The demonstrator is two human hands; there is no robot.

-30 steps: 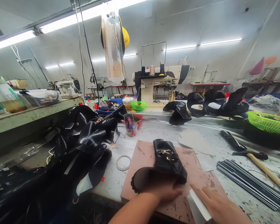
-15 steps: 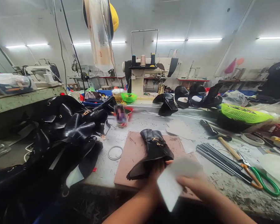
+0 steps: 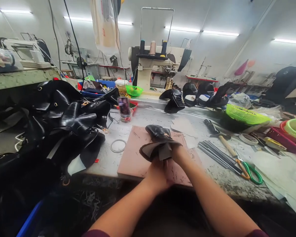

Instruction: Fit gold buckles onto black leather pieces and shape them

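Boot: was held pointing away, just beyond both hands.
Left hand: fingers were clamped on it.
Right hand: fingers were hidden, state untold.

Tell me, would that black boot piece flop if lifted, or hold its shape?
Probably floppy: the boot upper folds and splays at its opening where the left hand and right hand grip it. Likely light, looking thin and soleless. Its glossy surface may be slippery.
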